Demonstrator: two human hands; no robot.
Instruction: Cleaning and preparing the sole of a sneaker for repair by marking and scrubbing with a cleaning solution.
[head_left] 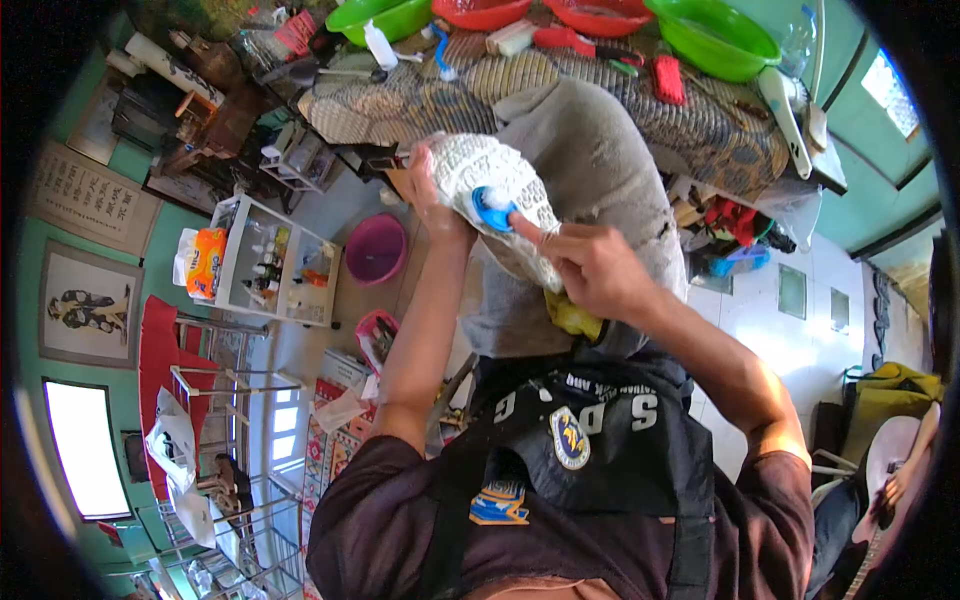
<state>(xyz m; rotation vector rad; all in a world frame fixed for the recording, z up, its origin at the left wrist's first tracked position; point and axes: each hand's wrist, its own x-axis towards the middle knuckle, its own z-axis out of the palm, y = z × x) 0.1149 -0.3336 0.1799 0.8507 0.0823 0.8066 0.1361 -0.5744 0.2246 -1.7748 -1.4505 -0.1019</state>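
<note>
I hold a white shoe sole-up in front of my chest, above the grey cloth that hangs off the counter. My left hand is closed around one end of the shoe, fingers curled over its edge. My right hand grips the other side, fingers pressed together, with the forefinger stretched out and touching a blue round patch on the sole. Green bowls and red bowls stand on the counter beyond.
</note>
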